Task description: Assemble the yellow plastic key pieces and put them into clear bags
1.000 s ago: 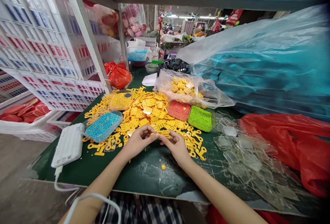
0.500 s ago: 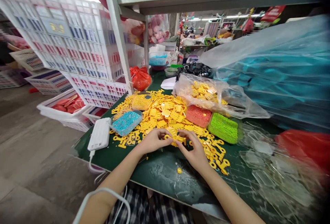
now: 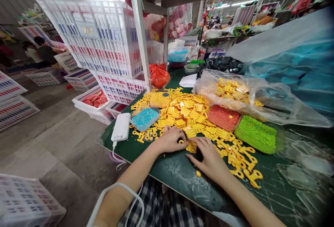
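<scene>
My left hand (image 3: 172, 141) is closed, with its thumb and index finger pinched at a small yellow plastic piece (image 3: 191, 147) with a ring end. Beside it, my right hand (image 3: 208, 155) has its index fingertip at the top edge of that piece, and its thumb is spread lower down. Part of the piece is hidden by the fingers. Behind both hands lies a heap of yellow plastic pieces (image 3: 188, 112), many flat and slotted. A small yellow round bit (image 3: 198, 173) sits on the green tabletop (image 3: 174, 171) by my right thumb.
Trays of blue beads (image 3: 145, 118), yellow beads (image 3: 159, 100), red beads (image 3: 223, 117) and green beads (image 3: 257, 133) surround the heap. A white power bank (image 3: 121, 126) with a cable lies left. A clear bag (image 3: 208, 84) of yellow pieces, a red bag (image 3: 158, 75) and stacked crates (image 3: 104, 39) stand behind.
The view has turned left, so everything sits further right. My right thumb has moved away from its index finger, and the left hand has turned more palm-down over the yellow piece.
</scene>
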`<state>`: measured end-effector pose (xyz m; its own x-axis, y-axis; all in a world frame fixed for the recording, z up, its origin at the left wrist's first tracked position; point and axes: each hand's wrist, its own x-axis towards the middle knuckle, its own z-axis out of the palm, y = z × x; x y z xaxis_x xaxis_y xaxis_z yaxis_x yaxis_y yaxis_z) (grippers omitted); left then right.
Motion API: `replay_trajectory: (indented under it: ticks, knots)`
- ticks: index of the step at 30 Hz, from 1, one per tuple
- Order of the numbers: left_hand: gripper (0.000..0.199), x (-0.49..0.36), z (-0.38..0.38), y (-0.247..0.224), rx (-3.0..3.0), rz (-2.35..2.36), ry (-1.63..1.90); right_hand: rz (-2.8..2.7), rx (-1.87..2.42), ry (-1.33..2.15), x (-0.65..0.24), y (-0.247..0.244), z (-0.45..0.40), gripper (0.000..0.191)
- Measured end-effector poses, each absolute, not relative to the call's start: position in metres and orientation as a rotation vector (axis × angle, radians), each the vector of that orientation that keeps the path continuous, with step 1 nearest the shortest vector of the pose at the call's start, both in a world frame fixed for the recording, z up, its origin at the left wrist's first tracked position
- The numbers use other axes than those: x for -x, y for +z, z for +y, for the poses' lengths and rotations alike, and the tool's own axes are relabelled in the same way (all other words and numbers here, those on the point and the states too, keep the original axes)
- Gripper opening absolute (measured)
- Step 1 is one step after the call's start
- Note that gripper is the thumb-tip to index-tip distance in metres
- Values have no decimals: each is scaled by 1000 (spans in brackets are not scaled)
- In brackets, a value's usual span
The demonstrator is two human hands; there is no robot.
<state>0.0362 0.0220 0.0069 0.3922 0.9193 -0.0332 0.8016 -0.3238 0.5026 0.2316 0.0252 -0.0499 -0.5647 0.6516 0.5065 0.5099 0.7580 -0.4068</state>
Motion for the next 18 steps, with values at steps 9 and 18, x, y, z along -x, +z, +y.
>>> replay_trajectory:
  ticks: [9,18]
  knots:
    - [20,-39,22,1,-2323,1492,402,-2261,931,218,-242,-57,36,40]
    - [21,-38,27,5,-2379,1499,292,-2295,979,351,-233,-38,26,38]
